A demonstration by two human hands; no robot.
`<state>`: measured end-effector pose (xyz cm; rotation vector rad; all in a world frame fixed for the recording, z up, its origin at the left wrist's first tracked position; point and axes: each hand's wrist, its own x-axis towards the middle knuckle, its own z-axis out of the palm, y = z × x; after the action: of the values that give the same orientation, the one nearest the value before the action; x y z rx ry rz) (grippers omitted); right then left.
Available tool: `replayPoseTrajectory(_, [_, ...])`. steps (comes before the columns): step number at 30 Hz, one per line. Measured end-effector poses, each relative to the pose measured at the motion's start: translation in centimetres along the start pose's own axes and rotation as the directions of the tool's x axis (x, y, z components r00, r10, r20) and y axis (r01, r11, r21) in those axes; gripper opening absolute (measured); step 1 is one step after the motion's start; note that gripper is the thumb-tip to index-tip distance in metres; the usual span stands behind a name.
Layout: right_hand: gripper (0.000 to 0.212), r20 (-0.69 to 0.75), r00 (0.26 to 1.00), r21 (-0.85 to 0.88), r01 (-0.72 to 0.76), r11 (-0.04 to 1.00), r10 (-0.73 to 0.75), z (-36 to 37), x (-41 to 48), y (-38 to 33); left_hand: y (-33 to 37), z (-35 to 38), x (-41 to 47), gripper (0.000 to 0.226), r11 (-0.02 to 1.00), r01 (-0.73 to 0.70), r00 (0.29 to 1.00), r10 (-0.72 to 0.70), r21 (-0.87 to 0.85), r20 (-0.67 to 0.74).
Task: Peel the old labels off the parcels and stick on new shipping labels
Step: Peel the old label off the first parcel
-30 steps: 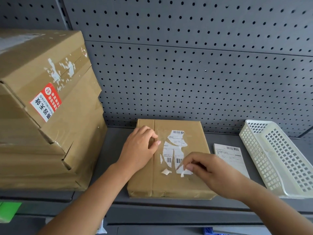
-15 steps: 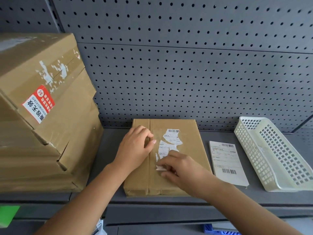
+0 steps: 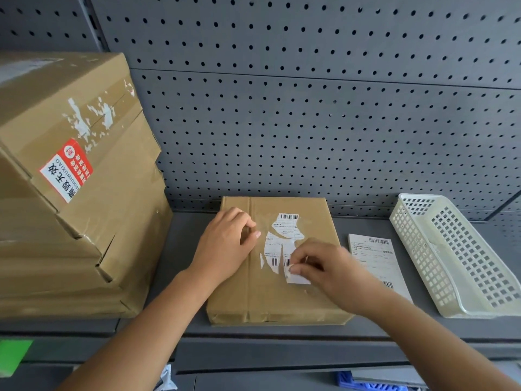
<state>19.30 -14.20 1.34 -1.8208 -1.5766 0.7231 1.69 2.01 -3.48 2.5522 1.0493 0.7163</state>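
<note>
Brown parcel (image 3: 270,294) lying flat on a grey shelf (image 3: 186,249), its far edge at the foot of the perforated back panel (image 3: 310,122) and its near edge close to the shelf's front lip. The left hand (image 3: 222,246) rests on the parcel's left half with its fingers curled, its grip holding nothing. The right hand (image 3: 332,272) has a narrow grip, pinching a torn lower piece of the white old label (image 3: 284,230), whose ragged remainder is stuck to the parcel top. A strip of bare shelf separates the parcel from the stack of cartons (image 3: 70,207) at left. A new shipping label (image 3: 375,255) lies just right of the parcel, between it and a white mesh basket (image 3: 451,249).
</note>
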Motion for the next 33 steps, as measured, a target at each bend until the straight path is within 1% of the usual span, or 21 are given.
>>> replayPoseTrajectory(3, [0.010, -0.127, 0.979, 0.240, -0.124, 0.963, 0.158, -2.1, -0.3, 0.1, 0.0, 0.0, 0.0, 0.021, 1.000, -0.005, 1.000, 0.005, 0.010, 0.006])
replayPoseTrajectory(6, [0.013, -0.191, 0.939, 0.461, -0.171, 0.871, 0.285, -2.8, -0.3, 0.1, -0.1, 0.1, -0.1, 0.021, 1.000, -0.011, 1.000, 0.011, 0.005, 0.007])
replayPoseTrajectory(9, [0.017, -0.128, 0.929, 0.563, -0.221, 0.797, 0.348, -2.0, 0.0, 0.3, -0.1, 0.0, -0.1, 0.020, 1.000, -0.016, 1.000, 0.016, -0.005, 0.000])
replayPoseTrajectory(11, [0.017, -0.089, 0.934, 0.559, -0.240, 0.793, 0.346, -1.4, -0.1, 0.5, 0.0, 0.0, 0.0, 0.020, 1.000, -0.016, 1.000, 0.016, -0.008, 0.000])
replayPoseTrajectory(16, [0.003, -0.098, 0.960, 0.336, -0.217, 0.917, 0.263, -1.2, -0.4, 1.5, 0.1, 0.0, -0.1, 0.021, 1.000, -0.015, 1.000, 0.015, -0.014, -0.001])
replayPoseTrajectory(18, [0.010, -0.138, 0.979, 0.184, -0.125, 0.975, 0.152, -1.3, -0.5, 1.9, 0.1, 0.0, 0.0, 0.021, 1.000, -0.011, 1.000, 0.011, -0.013, 0.002])
replayPoseTrajectory(20, [0.017, -0.158, 0.987, -0.013, -0.004, 1.000, 0.002, -1.2, -0.6, 2.3, 0.0, 0.0, -0.1, 0.021, 1.000, -0.008, 1.000, 0.008, -0.014, 0.006])
replayPoseTrajectory(21, [0.018, -0.151, 0.988, -0.102, 0.029, 0.994, -0.044, -1.1, -0.6, 2.5, 0.0, 0.0, -0.1, 0.022, 1.000, -0.009, 1.000, 0.009, -0.014, 0.007])
replayPoseTrajectory(23, [0.017, -0.151, 0.984, -0.250, 0.049, 0.967, -0.089, -0.9, -0.5, 3.0, 0.0, 0.0, -0.1, 0.022, 1.000, -0.013, 1.000, 0.013, -0.016, 0.007])
replayPoseTrajectory(26, [0.016, -0.187, 0.970, -0.407, 0.070, 0.911, -0.158, -0.2, -0.1, 3.5, 0.0, 0.0, -0.1, 0.022, 1.000, -0.013, 1.000, 0.013, -0.016, 0.011])
replayPoseTrajectory(27, [0.015, -0.202, 0.962, -0.437, 0.079, 0.896, -0.183, 0.0, 0.1, 3.6, 0.0, 0.0, -0.1, 0.022, 1.000, -0.013, 1.000, 0.013, -0.012, 0.012])
replayPoseTrajectory(30, [0.016, -0.212, 0.963, -0.481, 0.044, 0.876, -0.165, 0.2, 0.5, 3.6, -0.2, -0.1, -0.1, 0.022, 1.000, -0.021, 1.000, 0.021, 0.000, 0.012])
replayPoseTrajectory(33, [0.019, -0.227, 0.957, -0.530, 0.031, 0.848, -0.178, 0.4, 0.8, 3.5, -0.2, -0.2, -0.1, 0.019, 1.000, -0.018, 1.000, 0.018, 0.007, 0.021])
